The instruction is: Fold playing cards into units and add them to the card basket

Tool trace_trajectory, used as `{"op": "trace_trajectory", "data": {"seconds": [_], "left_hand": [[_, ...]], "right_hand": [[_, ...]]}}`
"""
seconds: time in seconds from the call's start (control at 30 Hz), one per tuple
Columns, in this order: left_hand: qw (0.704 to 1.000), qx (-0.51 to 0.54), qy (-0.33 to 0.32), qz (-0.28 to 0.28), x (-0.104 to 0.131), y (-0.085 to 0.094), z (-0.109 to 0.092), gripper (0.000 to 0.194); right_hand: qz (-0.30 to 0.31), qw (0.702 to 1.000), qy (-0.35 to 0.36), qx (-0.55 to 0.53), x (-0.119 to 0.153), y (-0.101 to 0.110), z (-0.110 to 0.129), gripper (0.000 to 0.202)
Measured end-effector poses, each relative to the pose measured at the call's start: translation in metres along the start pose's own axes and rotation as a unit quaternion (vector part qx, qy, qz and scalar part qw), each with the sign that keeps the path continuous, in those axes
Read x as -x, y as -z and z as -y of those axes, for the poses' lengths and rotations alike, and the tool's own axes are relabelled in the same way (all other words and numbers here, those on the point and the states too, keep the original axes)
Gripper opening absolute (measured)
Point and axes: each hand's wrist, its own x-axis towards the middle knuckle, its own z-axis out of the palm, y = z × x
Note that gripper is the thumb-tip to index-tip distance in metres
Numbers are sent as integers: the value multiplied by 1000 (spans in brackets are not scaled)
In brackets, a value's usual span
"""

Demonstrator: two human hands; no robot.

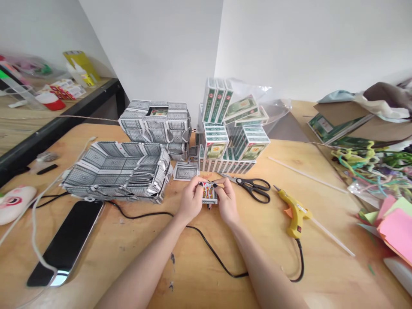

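Between my two hands is a folded playing card (210, 194) with its picture side facing me. My left hand (192, 199) pinches its left side, and my right hand (227, 201) pinches the right side. Just beyond them, loose cards (186, 171) lie face down on the table. An open box made of folded cards (104, 165) stands to the left, with more folded cards inside its right part. Behind it is a closed block of folded cards (169, 124) with a square opening on top.
Stacked card packs (215, 148) stand behind my hands. Black scissors (254, 186) and a yellow glue gun (296, 214) lie to the right. A phone (69, 240) is at the left; a black cable (209, 245) runs under my forearms. Colored paper (397, 223) sits far right.
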Motion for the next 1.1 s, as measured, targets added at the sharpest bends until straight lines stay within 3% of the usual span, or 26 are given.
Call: {"op": "trace_trajectory", "data": {"seconds": [0.43, 0.63, 0.8, 0.93, 1.1], "left_hand": [[993, 107, 40, 22, 1, -1, -5, 11], [999, 36, 16, -12, 0, 0, -7, 13], [1000, 17, 8, -8, 1, 1, -8, 14], [1000, -1, -10, -9, 2, 4, -9, 15], [999, 27, 4, -30, -1, 8, -9, 20]], "right_hand": [[5, 998, -17, -62, -1, 2, -5, 12], [55, 989, -85, -104, -3, 6, -2, 16], [89, 983, -131, -97, -6, 9, -2, 28], [142, 978, -132, -80, -8, 13, -5, 29], [120, 986, -103, -60, -8, 14, -8, 31]]}}
